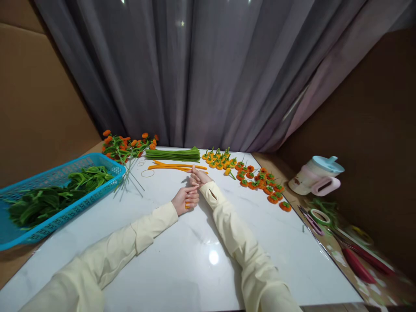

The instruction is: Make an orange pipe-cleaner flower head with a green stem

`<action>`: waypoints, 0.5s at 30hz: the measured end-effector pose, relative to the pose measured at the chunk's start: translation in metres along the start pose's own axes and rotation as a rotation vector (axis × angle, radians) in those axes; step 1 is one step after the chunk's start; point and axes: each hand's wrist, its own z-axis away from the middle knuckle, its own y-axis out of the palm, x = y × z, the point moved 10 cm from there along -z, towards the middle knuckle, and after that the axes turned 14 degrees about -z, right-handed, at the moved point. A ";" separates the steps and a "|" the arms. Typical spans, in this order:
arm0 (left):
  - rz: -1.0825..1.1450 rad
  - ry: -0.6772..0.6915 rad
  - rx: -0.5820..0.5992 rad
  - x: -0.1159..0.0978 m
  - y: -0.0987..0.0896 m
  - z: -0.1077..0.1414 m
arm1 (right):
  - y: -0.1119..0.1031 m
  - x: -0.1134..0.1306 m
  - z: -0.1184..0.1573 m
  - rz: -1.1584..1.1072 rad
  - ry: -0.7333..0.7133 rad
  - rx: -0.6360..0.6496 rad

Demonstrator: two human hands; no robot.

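Observation:
Over the middle of the white table, my left hand (186, 200) is closed, with a bit of yellow-orange pipe cleaner (187, 205) showing at its fingers. My right hand (199, 177) meets it just above, fingers bent and pressed together at the left thumb; what they pinch is hidden. Right behind the hands lie several loose yellow-orange pipe cleaners (172, 166). Beyond them is a bundle of green pipe cleaners (172, 154). Rows of yellow flower heads (219, 160) and orange flower heads (260, 178) with green backs spread to the right.
A blue basket (107, 157) of green leaves stands left, beside orange flowers on stems (130, 145). Thin wire rings (147, 173) lie near it. Along the right edge are a lidded cup (307, 177), scissors (312, 221), green tape (320, 216) and red-handled pliers (357, 264).

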 end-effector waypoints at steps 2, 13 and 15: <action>0.009 0.009 0.003 -0.003 0.000 0.000 | -0.001 0.004 -0.005 0.011 -0.014 -0.015; -0.041 -0.082 0.099 0.014 0.012 0.005 | -0.043 0.098 0.012 0.155 -0.337 -0.131; -0.046 -0.082 0.109 0.013 0.013 0.006 | -0.063 0.114 0.020 0.252 -0.355 -0.175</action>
